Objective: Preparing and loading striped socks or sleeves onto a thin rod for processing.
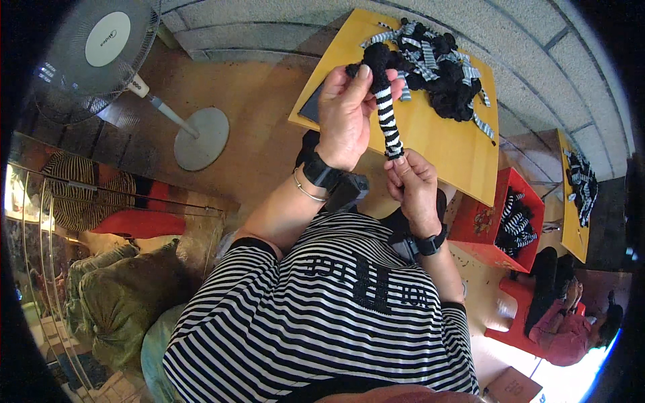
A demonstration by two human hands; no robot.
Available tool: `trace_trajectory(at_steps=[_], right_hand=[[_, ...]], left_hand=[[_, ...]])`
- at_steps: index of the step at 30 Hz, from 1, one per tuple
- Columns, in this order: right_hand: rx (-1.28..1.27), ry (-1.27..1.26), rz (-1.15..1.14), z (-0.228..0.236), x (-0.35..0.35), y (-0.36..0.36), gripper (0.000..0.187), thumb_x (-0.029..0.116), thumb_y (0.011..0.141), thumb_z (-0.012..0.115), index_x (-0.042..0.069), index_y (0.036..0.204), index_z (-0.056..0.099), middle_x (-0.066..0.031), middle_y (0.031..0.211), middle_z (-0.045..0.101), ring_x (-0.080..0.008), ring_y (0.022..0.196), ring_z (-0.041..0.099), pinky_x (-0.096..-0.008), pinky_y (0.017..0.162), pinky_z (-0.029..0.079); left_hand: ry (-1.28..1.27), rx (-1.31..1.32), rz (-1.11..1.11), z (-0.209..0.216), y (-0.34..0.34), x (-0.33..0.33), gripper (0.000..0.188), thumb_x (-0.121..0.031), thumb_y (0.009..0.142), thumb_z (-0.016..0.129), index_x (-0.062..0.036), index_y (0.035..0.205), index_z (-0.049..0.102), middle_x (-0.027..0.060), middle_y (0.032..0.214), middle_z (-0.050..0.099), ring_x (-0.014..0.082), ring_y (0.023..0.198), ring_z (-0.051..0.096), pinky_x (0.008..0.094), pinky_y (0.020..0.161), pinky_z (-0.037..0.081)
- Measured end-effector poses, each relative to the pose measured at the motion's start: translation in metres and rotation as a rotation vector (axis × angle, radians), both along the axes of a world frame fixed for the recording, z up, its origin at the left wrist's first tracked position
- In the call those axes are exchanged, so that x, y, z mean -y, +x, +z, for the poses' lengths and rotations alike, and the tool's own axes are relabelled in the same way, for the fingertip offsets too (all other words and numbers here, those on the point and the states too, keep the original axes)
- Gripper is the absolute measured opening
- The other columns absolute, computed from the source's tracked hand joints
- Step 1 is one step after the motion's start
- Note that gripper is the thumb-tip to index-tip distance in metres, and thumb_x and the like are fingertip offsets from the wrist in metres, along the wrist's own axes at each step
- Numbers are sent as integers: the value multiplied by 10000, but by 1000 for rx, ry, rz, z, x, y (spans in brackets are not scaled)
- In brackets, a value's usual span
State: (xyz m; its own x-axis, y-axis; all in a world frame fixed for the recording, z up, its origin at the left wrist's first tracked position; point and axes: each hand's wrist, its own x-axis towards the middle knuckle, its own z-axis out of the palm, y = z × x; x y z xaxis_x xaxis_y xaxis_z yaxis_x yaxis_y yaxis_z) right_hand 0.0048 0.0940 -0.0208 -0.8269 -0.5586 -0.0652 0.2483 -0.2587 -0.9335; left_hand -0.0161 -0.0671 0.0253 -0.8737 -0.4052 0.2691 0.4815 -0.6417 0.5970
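A slim black-and-white striped knitted tube (387, 119) with a bunched black end (377, 62) is stretched between my two hands over the near edge of the table. My left hand (347, 111) grips the black upper part, its thumb pressed on top and its fingers curled behind. Lower down, my right hand (413, 183) pinches the tube's bottom end between thumb and fingers. Just beyond my left hand lies a heap of black knitted pieces (449, 94) with grey-and-white striped strips on the yellow wooden table (463, 158).
Right of the table stands a red box (478, 221) holding several striped tubes. Another yellow table (572, 235) bears more dark pieces; a person (564, 332) sits near it. At the far left is a standing fan (201, 138). A stuffed green sack (134, 302) lies at lower left.
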Motion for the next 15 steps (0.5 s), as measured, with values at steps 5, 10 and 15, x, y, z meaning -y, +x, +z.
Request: trace_trajectory(at_steps=[5, 10, 15], right_hand=[[53, -151, -43, 2, 15, 1, 247, 199, 1000, 480, 16, 874, 590, 43, 585, 403, -48, 458, 322, -196, 405, 256], [45, -122, -18, 2, 6, -9, 246, 198, 997, 482, 18, 867, 587, 31, 590, 419, -52, 454, 326, -199, 397, 251], [33, -96, 8, 0, 1, -5, 247, 201, 996, 488, 15, 866, 586, 31, 588, 417, -53, 446, 319, -199, 394, 246]], left_hand=[[77, 58, -64, -12, 9, -31, 104, -127, 972, 510, -45, 1006, 456, 185, 985, 656, 268, 882, 682, 380, 810, 582], [-21, 16, -52, -11, -1, -16, 199, -191, 964, 538, -15, 1051, 513, 179, 1001, 664, 285, 884, 678, 376, 812, 565], [-47, -78, -27, 1, -8, -1, 259, -206, 940, 586, -11, 1103, 537, 152, 946, 669, 249, 837, 671, 352, 800, 550]])
